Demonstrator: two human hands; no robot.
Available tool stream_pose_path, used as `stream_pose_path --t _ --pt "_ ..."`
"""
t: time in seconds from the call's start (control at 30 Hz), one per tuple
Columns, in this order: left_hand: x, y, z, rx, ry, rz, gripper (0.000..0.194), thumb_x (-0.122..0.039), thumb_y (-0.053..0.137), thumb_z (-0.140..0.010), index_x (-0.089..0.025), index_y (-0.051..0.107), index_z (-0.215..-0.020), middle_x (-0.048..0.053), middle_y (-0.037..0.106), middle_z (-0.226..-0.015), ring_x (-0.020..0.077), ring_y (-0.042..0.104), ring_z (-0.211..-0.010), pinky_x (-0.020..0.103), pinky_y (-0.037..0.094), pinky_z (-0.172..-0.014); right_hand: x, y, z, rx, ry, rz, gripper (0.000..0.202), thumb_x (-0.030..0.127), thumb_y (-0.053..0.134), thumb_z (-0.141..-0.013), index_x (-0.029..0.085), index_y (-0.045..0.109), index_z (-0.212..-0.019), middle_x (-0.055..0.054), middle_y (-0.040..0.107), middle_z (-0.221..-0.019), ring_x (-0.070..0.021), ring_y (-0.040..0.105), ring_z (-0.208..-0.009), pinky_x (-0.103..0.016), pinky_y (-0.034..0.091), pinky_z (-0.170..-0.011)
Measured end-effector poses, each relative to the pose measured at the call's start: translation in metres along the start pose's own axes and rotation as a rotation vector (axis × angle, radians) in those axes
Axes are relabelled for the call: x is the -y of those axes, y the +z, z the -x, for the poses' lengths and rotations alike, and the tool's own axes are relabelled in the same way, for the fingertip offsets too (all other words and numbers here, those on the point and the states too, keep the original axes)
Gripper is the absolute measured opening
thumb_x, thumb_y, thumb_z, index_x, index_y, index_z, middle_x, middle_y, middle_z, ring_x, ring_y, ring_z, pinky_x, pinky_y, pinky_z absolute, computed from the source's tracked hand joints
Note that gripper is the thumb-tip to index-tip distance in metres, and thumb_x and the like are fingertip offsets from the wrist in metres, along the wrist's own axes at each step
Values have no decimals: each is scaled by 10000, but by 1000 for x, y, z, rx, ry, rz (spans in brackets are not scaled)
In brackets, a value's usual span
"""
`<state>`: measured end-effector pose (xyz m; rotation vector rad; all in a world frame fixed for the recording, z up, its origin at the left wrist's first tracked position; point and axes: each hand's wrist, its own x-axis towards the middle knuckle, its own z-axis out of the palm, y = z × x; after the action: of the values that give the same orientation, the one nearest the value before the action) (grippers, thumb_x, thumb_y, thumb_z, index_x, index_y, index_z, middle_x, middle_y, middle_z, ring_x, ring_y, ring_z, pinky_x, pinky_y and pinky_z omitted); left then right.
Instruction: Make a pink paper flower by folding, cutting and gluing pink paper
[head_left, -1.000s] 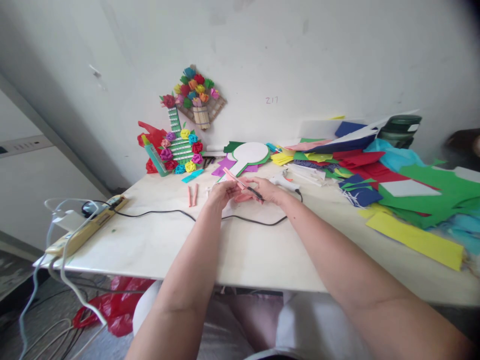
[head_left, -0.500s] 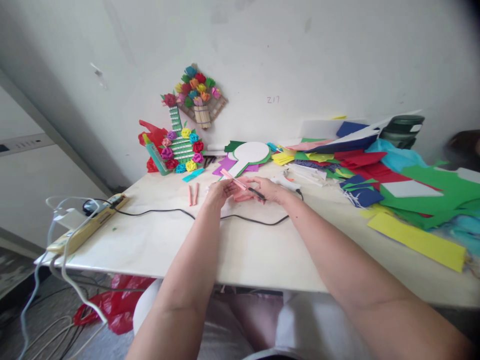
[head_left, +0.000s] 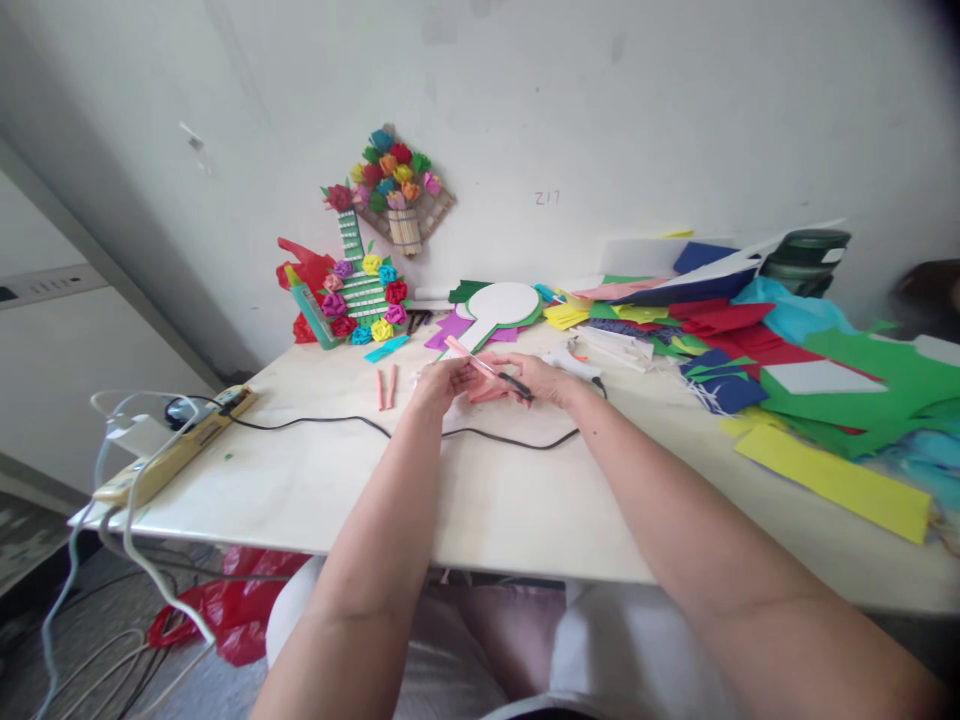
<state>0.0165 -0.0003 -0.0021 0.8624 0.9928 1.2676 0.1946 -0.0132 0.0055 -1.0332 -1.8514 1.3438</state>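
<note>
Between my hands, over the middle of the table, is a strip of pink paper. My left hand is closed on this strip, which points up and to the left. In my right hand is a pair of scissors with black handles, its blades lying along the pink strip. More pink paper lies beneath my hands. To the left, two rolled pink paper pieces rest side by side on the table. A white glue gun lies just beyond my right hand.
A white and green paddle-shaped cutout lies behind my hands. A black cord crosses the table from the power strip. Coloured paper sheets pile up on the right. A paper-flower guitar and a glue bottle stand back left.
The scissors have shifted slightly, and their blades and handles show more openly against the pink strip. Both hands stay nearly in place.
</note>
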Motion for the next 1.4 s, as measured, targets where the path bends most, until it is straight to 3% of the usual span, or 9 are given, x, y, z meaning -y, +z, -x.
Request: stream_pose_path --t 1.0,1.4 --pt "1 -1 -1 9 3 -43 77 -110 563 -684 -54 611 -705 101 637 -587 153 622 -542 247 498 -557 -6 -1 -6 -33 -43 29 479 324 672 -700 168 551 -1136 84 491 -457 -48 406 -322 -154 311 -299" --pt "3 -3 -4 22 -15 -46 81 -115 566 -685 -58 624 -685 103 643 -580 158 631 -553 248 507 -577 -3 -1 -2 1 28 -4 364 288 564 -801 156 523 -1138 79 483 -434 -61 432 -326 -153 323 -310"
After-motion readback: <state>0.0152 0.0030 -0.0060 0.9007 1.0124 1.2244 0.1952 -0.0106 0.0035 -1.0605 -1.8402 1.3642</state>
